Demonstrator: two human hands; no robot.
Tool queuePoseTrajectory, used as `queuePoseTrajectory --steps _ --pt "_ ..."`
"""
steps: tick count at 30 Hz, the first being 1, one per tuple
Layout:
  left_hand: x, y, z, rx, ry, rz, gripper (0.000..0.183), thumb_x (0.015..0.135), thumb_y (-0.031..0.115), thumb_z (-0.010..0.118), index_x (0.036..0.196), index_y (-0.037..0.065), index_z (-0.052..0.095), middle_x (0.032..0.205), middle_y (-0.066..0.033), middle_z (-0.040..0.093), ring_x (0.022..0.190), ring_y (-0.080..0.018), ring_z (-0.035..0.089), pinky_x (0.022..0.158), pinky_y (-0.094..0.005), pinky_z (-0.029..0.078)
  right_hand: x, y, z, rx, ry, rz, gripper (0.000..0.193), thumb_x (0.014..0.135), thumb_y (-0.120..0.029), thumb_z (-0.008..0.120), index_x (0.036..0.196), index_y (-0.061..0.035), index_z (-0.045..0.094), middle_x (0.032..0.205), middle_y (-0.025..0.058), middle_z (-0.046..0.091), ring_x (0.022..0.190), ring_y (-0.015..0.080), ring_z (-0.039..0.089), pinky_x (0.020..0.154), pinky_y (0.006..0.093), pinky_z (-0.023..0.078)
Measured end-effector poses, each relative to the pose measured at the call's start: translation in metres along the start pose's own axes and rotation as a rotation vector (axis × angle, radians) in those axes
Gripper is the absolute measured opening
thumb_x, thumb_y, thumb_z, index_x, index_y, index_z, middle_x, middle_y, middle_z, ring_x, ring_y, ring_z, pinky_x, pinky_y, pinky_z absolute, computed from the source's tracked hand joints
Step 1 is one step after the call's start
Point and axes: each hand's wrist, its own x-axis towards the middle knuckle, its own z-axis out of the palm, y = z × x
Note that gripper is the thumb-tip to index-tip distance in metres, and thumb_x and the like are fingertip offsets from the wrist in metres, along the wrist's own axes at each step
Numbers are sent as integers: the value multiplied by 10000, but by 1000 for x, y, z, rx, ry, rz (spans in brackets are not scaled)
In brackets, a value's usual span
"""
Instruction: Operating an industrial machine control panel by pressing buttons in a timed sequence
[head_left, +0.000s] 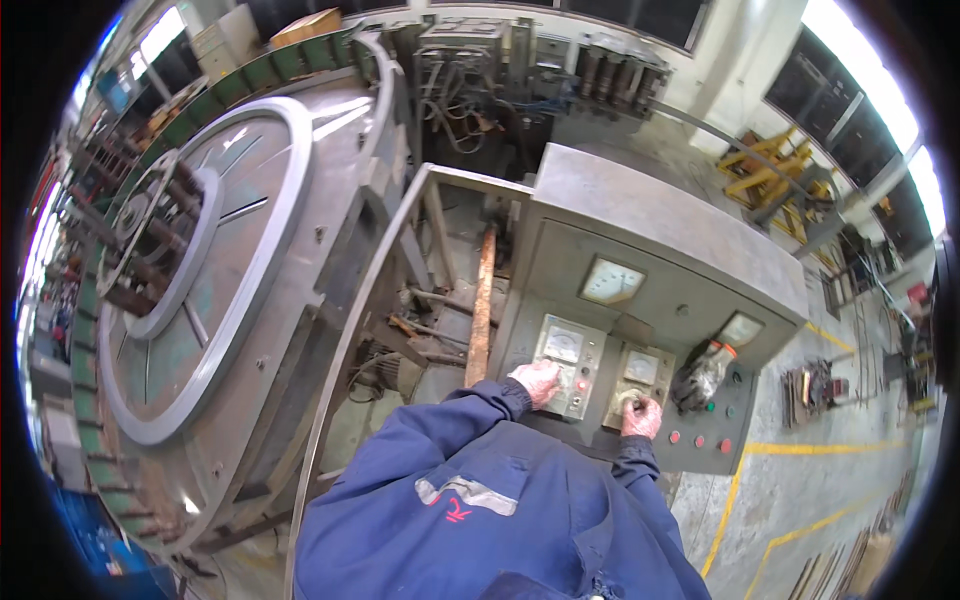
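A grey slanted control cabinet (660, 230) stands in front of me. My left hand (538, 384) is closed at the face of the left meter module (566, 345); its fingers hide what they grip. On the similar right module (643, 368), the fingers of my right hand (642, 416) are wrapped round a small dark control knob (638, 403). A large dial gauge (612, 281) sits above the modules. To the right of my right hand, a crumpled dark bundle (704, 378) with an orange edge rests against the panel. Several red push buttons (699, 441) line the lower right.
A large round machine table (230, 250) with a pale ring fills the left. Between it and the cabinet are a metal frame (375, 275) and a rusty bar (482, 305). Yellow floor lines (815, 449) and yellow stands (770, 175) lie to the right.
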Motion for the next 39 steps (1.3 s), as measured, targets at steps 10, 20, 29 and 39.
queuePoseTrajectory --steps 10,20,29,39 --pt "10 9 -1 114 51 42 366 869 333 679 1008 34 520 969 -220 626 874 -441 647 753 -513 532 11 -15 -7 -50 -103 88 310 797 -267 728 1010 -42 702 967 208 643 936 376 632 846 429 522" --pt "5 11 -1 129 -3 47 394 867 321 699 1089 46 526 1024 -215 620 857 -448 648 730 -525 534 4 -26 -16 -61 -124 171 314 795 -248 723 1038 -51 702 1014 216 642 976 392 630 885 459 517" --pt "0 12 -10 57 -21 86 381 878 263 686 1152 59 516 1061 -230 622 912 -451 643 771 -522 525 6 -35 -21 -68 -166 228 341 801 -265 720 1072 -61 692 1074 237 622 1000 400 636 893 463 518" --pt "1 11 -7 60 13 92 320 876 246 683 1102 75 535 1033 -208 627 895 -445 644 766 -519 525 5 -32 -18 -36 -153 223 343 800 -264 710 1075 -61 693 1036 257 654 1039 416 634 921 466 512"
